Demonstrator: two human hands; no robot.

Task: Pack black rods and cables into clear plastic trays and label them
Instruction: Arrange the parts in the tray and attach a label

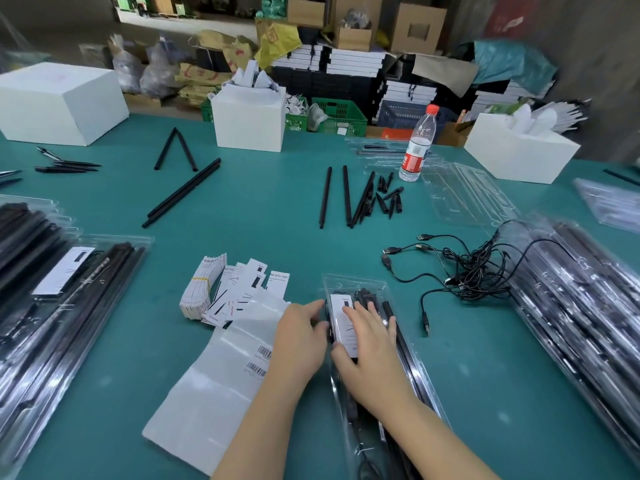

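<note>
A clear plastic tray (360,287) lies on the green table in front of me, filled with black rods (403,344) and a white card (341,318). My right hand (372,348) presses flat on the card and the tray with straight fingers. My left hand (301,336) holds the tray's left edge with its fingertips. A strip of barcode labels (221,372) lies under my left forearm. Loose black rods (346,195) and spikes (391,199) lie farther back. A tangle of black USB cables (464,268) sits to the right.
Stacks of packed trays sit at the left (59,306) and right (581,299). White cards (228,289) are piled left of centre. Empty clear trays (464,195), a water bottle (417,143) and white boxes (247,119) stand at the back.
</note>
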